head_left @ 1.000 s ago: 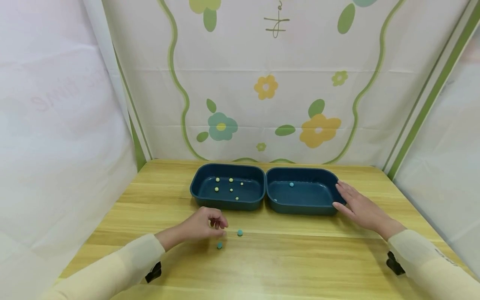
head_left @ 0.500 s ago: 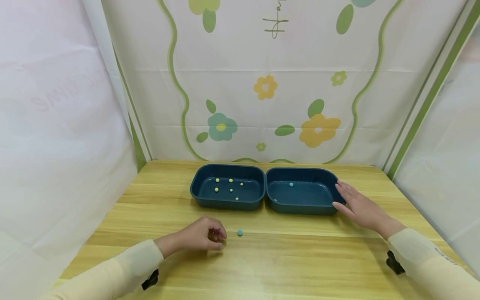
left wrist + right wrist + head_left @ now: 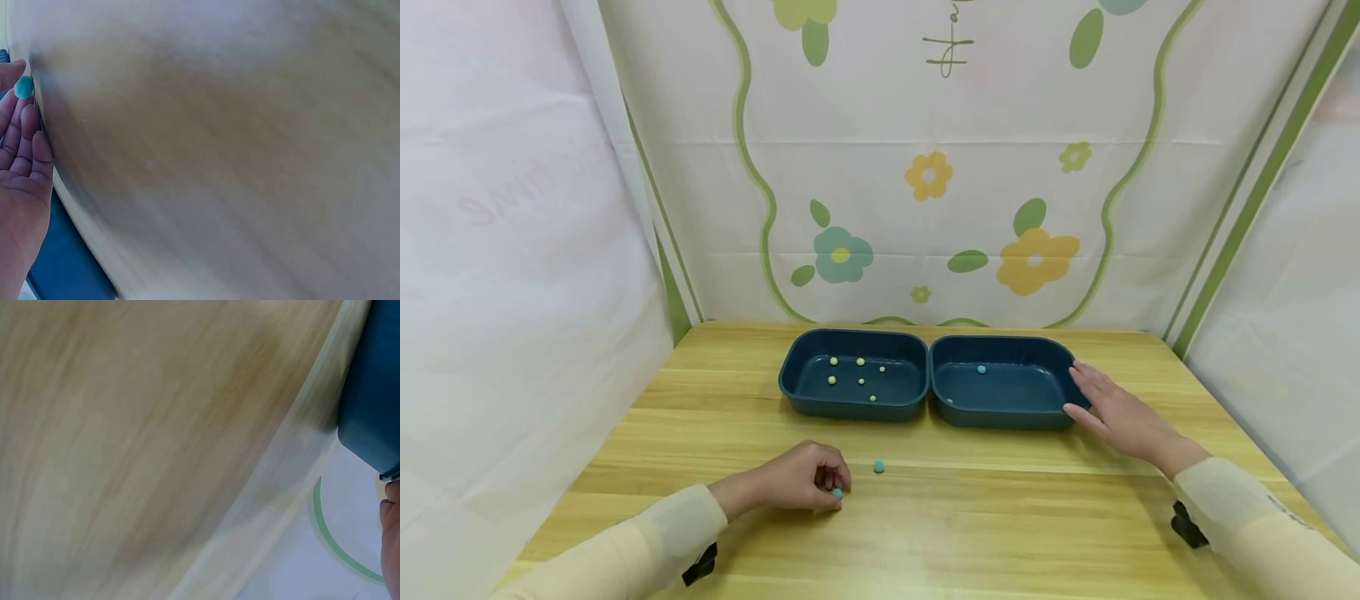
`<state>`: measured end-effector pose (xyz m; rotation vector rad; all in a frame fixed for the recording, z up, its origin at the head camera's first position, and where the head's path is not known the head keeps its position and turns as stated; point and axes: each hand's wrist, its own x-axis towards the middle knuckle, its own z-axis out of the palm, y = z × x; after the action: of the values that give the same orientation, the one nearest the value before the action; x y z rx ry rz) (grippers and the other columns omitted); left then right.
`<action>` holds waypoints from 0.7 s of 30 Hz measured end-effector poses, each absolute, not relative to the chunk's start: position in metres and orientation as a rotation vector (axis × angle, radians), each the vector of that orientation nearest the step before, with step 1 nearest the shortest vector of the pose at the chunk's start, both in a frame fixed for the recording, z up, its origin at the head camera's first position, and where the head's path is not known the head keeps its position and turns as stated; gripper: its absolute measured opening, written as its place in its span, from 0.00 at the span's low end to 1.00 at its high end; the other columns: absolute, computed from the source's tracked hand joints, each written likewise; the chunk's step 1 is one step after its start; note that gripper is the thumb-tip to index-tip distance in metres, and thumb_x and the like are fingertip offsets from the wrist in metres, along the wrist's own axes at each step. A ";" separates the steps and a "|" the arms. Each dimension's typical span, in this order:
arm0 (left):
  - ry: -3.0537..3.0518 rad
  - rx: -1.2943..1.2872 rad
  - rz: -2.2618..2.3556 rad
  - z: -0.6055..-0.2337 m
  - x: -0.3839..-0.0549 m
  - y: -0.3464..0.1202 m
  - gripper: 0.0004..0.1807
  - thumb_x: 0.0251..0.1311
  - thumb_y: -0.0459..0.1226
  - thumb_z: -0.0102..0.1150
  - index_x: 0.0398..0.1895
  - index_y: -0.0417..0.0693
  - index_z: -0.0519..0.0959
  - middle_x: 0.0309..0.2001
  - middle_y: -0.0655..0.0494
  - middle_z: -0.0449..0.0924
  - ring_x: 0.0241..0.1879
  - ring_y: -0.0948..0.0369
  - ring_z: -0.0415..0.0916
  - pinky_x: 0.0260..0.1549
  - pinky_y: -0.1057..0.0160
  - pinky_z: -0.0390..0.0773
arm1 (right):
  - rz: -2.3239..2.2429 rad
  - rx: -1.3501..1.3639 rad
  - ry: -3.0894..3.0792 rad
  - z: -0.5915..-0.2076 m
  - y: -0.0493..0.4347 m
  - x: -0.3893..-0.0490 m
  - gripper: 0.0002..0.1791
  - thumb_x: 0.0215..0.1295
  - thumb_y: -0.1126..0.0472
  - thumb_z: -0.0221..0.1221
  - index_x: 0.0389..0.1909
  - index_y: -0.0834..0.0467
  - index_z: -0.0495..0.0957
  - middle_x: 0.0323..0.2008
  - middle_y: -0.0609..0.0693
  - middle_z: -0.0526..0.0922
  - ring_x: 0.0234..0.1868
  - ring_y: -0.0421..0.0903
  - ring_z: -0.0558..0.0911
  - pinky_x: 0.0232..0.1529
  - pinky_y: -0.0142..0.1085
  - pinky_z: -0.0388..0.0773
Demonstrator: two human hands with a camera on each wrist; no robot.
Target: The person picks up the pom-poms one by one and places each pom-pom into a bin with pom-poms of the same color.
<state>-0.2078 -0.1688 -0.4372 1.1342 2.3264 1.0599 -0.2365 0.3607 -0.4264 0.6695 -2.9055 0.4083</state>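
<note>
My left hand is low over the table in front of the left tray. Its thumb and fingers pinch a small teal ball, which the left wrist view shows at the fingertips as a round teal ball. A second teal ball lies on the wood a little to the right of that hand. My right hand touches the right end of the right dark blue tray, its fingers straight along the rim. In the right wrist view only part of this hand shows, beside the tray.
The left dark blue tray stands against the right one and holds several small pale yellow balls. Inside the right tray lie a blue ball and a smaller pale one. A printed cloth hangs behind the table.
My left hand has come down slightly and its fingertips have closed on the nearer teal ball, which lay loose on the table a second ago. The right hand keeps its place at the tray.
</note>
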 end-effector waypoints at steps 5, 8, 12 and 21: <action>2.333 1.152 1.052 -0.438 -0.208 -0.169 0.08 0.52 0.31 0.71 0.35 0.50 0.84 0.32 0.63 0.79 0.30 0.66 0.74 0.31 0.68 0.79 | 0.404 0.671 -2.904 -0.426 0.361 -0.236 0.40 0.74 0.46 0.50 0.74 0.69 0.50 0.73 0.68 0.50 0.72 0.66 0.52 0.65 0.61 0.54; 2.334 1.161 1.049 -0.438 -0.208 -0.170 0.08 0.52 0.31 0.70 0.35 0.50 0.83 0.31 0.63 0.79 0.30 0.67 0.73 0.31 0.69 0.79 | 0.409 0.672 -2.907 -0.425 0.361 -0.236 0.40 0.74 0.46 0.50 0.74 0.69 0.50 0.73 0.67 0.50 0.72 0.66 0.52 0.65 0.61 0.54; 2.337 1.158 1.048 -0.438 -0.208 -0.170 0.08 0.53 0.31 0.70 0.35 0.51 0.84 0.32 0.63 0.79 0.30 0.67 0.73 0.31 0.69 0.78 | 0.410 0.672 -2.906 -0.426 0.361 -0.236 0.40 0.74 0.46 0.50 0.74 0.69 0.50 0.73 0.67 0.50 0.72 0.66 0.52 0.65 0.61 0.55; 2.337 1.162 1.043 -0.441 -0.209 -0.171 0.08 0.53 0.32 0.70 0.35 0.52 0.84 0.32 0.64 0.79 0.30 0.68 0.73 0.31 0.69 0.79 | 0.407 0.682 -2.885 -0.427 0.360 -0.235 0.40 0.74 0.46 0.50 0.73 0.69 0.51 0.73 0.67 0.51 0.71 0.66 0.52 0.65 0.61 0.55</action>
<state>-0.2092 -0.1712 -0.4414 1.1624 2.3366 1.0429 -0.2347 0.3603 -0.4270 0.6819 -2.8850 0.4070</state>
